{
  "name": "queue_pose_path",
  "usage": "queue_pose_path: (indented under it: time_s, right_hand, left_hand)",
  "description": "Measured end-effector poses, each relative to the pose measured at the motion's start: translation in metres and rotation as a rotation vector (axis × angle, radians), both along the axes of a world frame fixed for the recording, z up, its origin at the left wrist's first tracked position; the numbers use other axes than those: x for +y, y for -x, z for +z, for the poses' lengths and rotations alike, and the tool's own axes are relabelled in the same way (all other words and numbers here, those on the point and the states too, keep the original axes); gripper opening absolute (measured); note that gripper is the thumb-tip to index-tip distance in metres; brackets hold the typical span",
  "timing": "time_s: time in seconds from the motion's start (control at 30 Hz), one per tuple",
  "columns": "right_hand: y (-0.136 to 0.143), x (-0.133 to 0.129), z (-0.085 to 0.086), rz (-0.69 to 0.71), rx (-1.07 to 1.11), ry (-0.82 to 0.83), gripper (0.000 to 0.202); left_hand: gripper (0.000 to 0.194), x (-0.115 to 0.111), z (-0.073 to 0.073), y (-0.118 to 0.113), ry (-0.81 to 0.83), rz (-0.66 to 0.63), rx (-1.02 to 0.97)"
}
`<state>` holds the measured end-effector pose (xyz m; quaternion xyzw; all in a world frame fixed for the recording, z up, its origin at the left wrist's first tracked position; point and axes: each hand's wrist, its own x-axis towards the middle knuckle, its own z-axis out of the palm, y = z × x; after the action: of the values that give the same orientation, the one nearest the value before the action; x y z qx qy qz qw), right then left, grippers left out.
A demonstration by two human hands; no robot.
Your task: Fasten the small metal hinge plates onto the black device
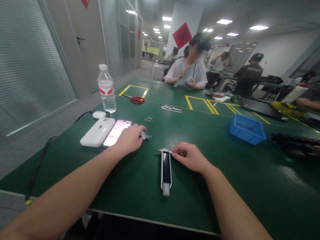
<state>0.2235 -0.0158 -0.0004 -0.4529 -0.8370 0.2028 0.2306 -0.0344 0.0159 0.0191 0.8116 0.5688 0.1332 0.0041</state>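
My left hand [130, 139] rests low over the table beside a lit phone. Its bent fingers close on a cluster of small metal parts [146, 136], partly hidden by the fingertips. A long narrow case [171, 176] with a white frame and a dark face lies lengthwise before me, a pale clear piece [166, 189] at its near end. Across its far end runs a thin metal rod [160, 150] with a pointed tip to the left. The curled fingers of my right hand [190, 157] pinch the rod's right end; the palm side is hidden.
Left stand the phone [117, 132], a white box [97, 132], an earbud case [99, 115] and a water bottle [106, 92]. Farther off are tiny loose parts [148, 119], red-handled scissors [137, 99], flat metal strips [171, 108] and a blue bin [247, 128]. A person [188, 69] sits opposite.
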Motion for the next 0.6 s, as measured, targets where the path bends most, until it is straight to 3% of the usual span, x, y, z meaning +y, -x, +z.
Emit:
queue_pose_path:
  time_s: [0.27, 0.6]
  right_hand:
    - [-0.0003, 0.0005, -0.0004, 0.001, -0.017, -0.007, 0.012]
    - [0.0013, -0.0011, 0.0021, -0.003, -0.001, 0.009, 0.01]
  left_hand:
    - [0.033, 0.0, 0.0037, 0.001, 0.015, 0.02, -0.034]
    - [0.026, -0.0056, 0.0071, -0.0043, -0.045, -0.097, -0.225]
